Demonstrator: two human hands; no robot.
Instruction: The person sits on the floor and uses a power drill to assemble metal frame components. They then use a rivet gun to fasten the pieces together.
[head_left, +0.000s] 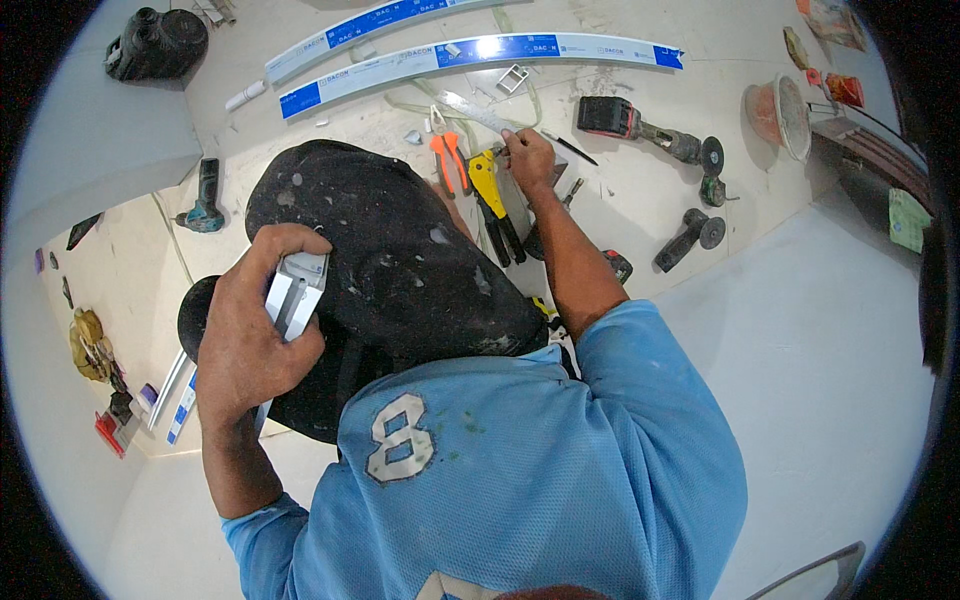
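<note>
A left hand [258, 325] clasps a white profile [297, 295] at nine o'clock as the right hand [532, 158] meets a metal strip [472, 110] at twelve, grip unclear, in apparent tool-handling, the next move calling for a sure pinch clear of the yellow tool [485, 185].

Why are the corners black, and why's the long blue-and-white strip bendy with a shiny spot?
In the head view, the fisheye lens's round image leaves dark corners; there, too, it probably bends the long blue-and-white strip, where light glares white; in the same view, the silvery-white channel in the left hand looks clear.
</note>
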